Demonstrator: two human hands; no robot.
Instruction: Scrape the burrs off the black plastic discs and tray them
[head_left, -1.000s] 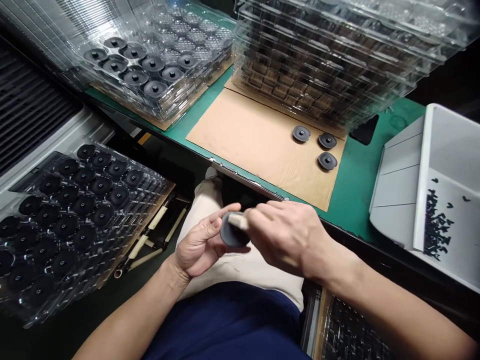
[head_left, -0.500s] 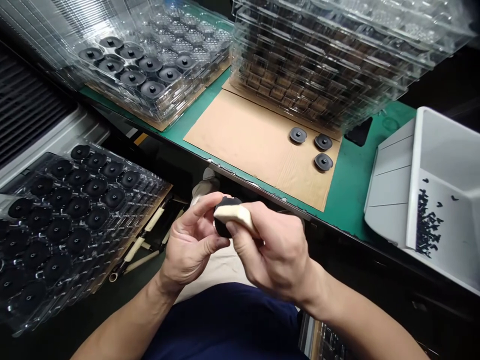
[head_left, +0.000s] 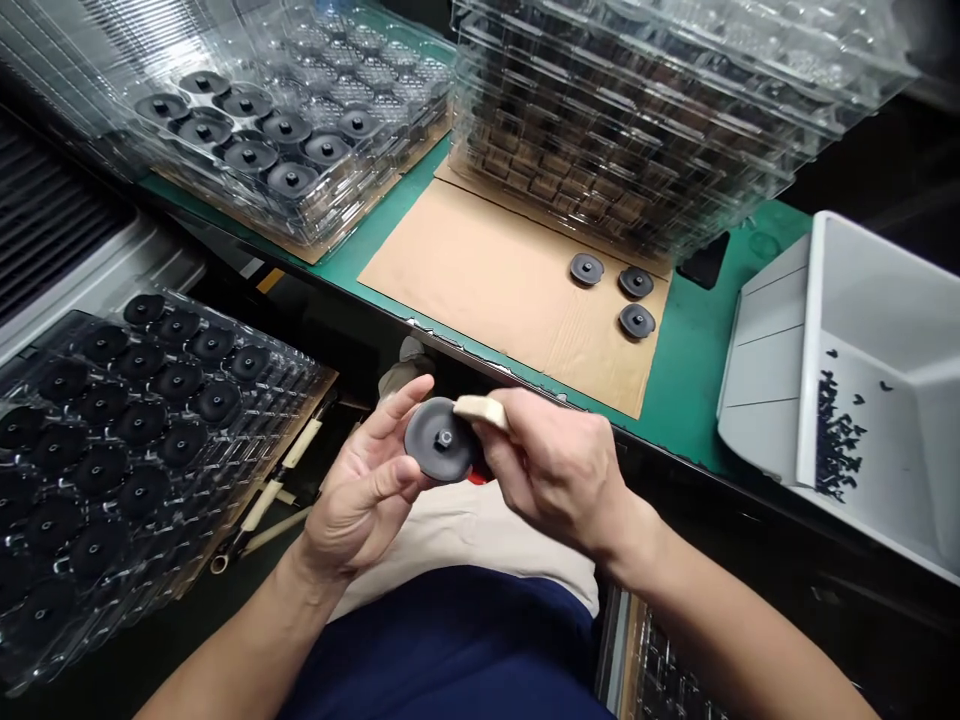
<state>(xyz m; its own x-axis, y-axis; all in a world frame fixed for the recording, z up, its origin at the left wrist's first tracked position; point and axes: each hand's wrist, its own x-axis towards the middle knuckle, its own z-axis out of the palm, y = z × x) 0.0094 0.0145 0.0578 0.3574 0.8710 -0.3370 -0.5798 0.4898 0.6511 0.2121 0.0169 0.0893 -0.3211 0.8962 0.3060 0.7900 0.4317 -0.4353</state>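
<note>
My left hand [head_left: 356, 500] grips a round black plastic disc [head_left: 427, 450] by its edge, with the thumb on the near side. The disc's face, with a small raised hub in the middle, is turned up toward me. My right hand [head_left: 559, 460] is closed around a cream-coloured pad or block [head_left: 481, 410], whose end meets the disc's upper right rim. A bit of something red [head_left: 478, 478] shows under the right fingers; its kind is hidden. Both hands are above my lap, in front of the bench edge.
Three similar discs [head_left: 637, 321] lie on cardboard [head_left: 480, 260] on the green bench [head_left: 686, 370]. Behind stands a tall stack of clear trays [head_left: 637, 120]. Disc-filled trays [head_left: 300, 210] sit at the back left, more trays [head_left: 247, 375] lower left. A grey bin [head_left: 765, 370] holds small black scraps [head_left: 836, 440].
The disc has been turned from nearly edge-on to face up toward me. The cream pad has shifted from across the disc to its upper right rim. The whole view has moved slightly.
</note>
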